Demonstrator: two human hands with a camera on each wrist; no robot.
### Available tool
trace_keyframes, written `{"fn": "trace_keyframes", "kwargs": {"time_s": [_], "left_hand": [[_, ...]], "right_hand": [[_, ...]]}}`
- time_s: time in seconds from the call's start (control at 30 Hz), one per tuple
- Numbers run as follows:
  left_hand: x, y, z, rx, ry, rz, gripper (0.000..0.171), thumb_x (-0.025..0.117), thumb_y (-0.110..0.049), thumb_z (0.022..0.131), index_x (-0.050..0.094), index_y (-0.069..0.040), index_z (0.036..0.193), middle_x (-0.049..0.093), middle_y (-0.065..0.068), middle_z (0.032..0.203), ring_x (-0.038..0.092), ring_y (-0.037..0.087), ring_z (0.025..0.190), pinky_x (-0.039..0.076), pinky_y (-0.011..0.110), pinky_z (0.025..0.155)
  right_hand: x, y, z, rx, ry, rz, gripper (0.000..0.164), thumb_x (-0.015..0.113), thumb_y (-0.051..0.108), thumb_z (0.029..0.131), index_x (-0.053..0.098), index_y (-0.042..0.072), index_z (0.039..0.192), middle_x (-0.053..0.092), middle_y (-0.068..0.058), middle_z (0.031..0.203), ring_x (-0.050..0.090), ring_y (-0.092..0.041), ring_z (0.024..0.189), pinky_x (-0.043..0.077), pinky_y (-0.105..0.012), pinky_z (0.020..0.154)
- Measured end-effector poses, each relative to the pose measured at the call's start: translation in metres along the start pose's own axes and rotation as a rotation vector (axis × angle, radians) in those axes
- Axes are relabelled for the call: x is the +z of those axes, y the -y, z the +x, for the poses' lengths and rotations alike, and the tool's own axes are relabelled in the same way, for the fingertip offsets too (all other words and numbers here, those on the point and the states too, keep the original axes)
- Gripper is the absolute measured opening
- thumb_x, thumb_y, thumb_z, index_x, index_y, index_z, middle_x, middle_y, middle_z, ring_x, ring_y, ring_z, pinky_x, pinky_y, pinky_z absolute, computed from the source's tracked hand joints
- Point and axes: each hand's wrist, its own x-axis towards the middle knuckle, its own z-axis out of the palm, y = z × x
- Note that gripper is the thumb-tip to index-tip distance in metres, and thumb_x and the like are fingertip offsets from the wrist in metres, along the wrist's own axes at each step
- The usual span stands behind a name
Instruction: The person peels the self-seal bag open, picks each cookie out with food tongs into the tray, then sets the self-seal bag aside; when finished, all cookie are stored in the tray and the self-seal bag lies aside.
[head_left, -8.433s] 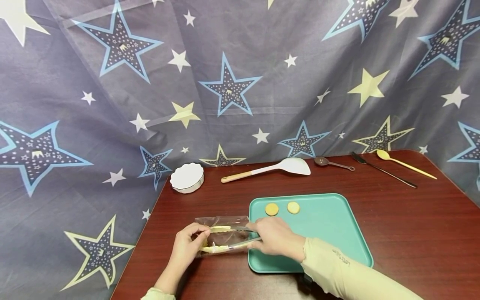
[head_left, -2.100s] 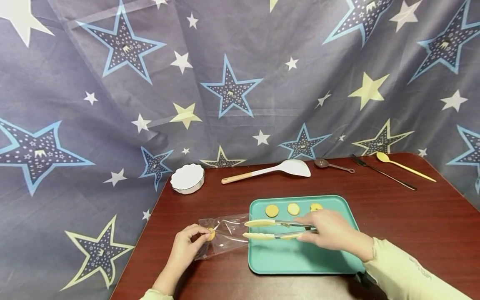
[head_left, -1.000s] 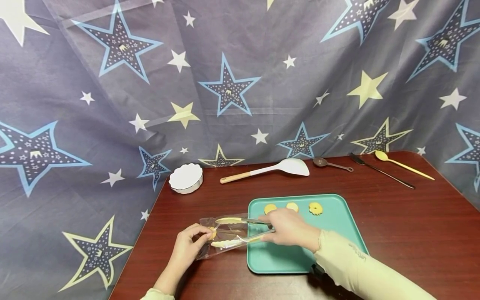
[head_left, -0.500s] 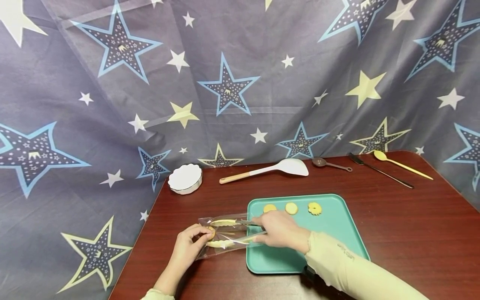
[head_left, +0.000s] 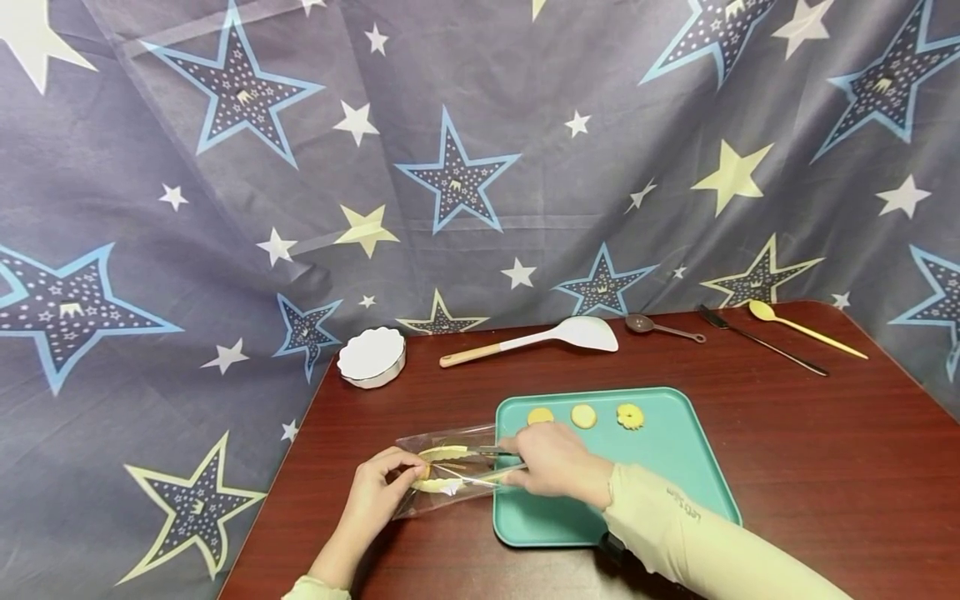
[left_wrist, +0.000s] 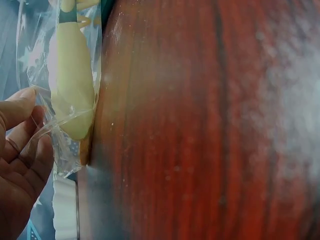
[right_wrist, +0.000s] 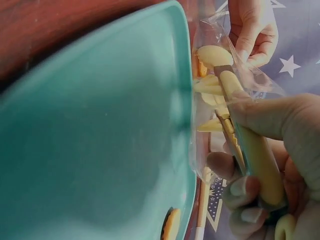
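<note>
My left hand [head_left: 381,485] pinches the film of a clear plastic bag [head_left: 480,436] lying partly over the tray's left edge. My right hand [head_left: 557,460] grips a pair of tongs [head_left: 446,452] with pale yellow tips and metal arms. Those tips are inside the bag, spread apart, near a cookie [head_left: 427,472] by my left fingertips. Whether they touch the cookie I cannot tell. The left wrist view shows one broad tong tip [left_wrist: 75,80] through the wrinkled film. On the teal tray [head_left: 637,500] lie a round cookie [head_left: 583,416], a flower-shaped cookie [head_left: 630,417] and a partly hidden round cookie [head_left: 539,415].
Along the back of the table stand or lie a white fluted dish [head_left: 372,357], a white spatula [head_left: 585,333], a brown measuring spoon [head_left: 660,327], a dark long-handled utensil [head_left: 765,342] and a yellow spoon [head_left: 806,325]. A starry curtain [head_left: 457,175] hangs behind.
Since 8.4 s ago, the flower-shaped cookie has appeared on the tray. The tongs, over the tray 2.1 s ago, have moved left into the bag and slightly deeper. My left hand stays put.
</note>
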Motion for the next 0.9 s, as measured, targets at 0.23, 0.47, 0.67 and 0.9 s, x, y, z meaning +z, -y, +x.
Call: {"fn": "trace_keyframes", "kwargs": {"time_s": [0.23,0.47,0.67,0.9], "left_hand": [[-0.002,0.002,0.0,0.017,-0.01,0.0,0.011,0.077,0.001,0.079,0.075,-0.009,0.082,0.07,0.002,0.08,0.063,0.01,0.074,0.046,0.017,0.064],[-0.003,0.003,0.001,0.024,-0.021,0.023,0.014,0.077,0.003,0.077,0.075,-0.009,0.082,0.069,-0.002,0.08,0.062,0.009,0.073,0.045,0.016,0.063],[-0.004,0.003,0.0,0.026,-0.024,0.028,0.013,0.077,0.001,0.078,0.075,-0.011,0.083,0.068,-0.003,0.079,0.059,0.008,0.069,0.045,0.017,0.06],[-0.004,0.004,-0.001,0.015,-0.038,0.032,0.014,0.078,-0.001,0.078,0.075,-0.014,0.083,0.068,-0.005,0.078,0.058,0.007,0.067,0.044,0.018,0.059]], "right_hand": [[-0.001,-0.004,-0.004,-0.023,-0.021,0.041,0.042,0.075,0.043,0.083,0.072,0.02,0.118,0.07,0.003,0.08,0.058,-0.01,0.065,0.039,-0.028,0.046],[-0.009,-0.01,-0.015,-0.021,-0.034,0.083,0.042,0.077,0.039,0.082,0.071,0.019,0.119,0.072,0.002,0.086,0.055,-0.008,0.064,0.037,-0.027,0.045],[-0.018,-0.016,-0.025,-0.039,-0.051,0.091,0.042,0.077,0.038,0.083,0.072,0.016,0.118,0.074,0.0,0.098,0.063,-0.013,0.072,0.041,-0.027,0.049],[-0.028,-0.028,-0.045,-0.045,-0.069,0.088,0.043,0.077,0.038,0.082,0.072,0.017,0.118,0.073,0.002,0.101,0.066,-0.012,0.081,0.049,-0.03,0.059]]}}
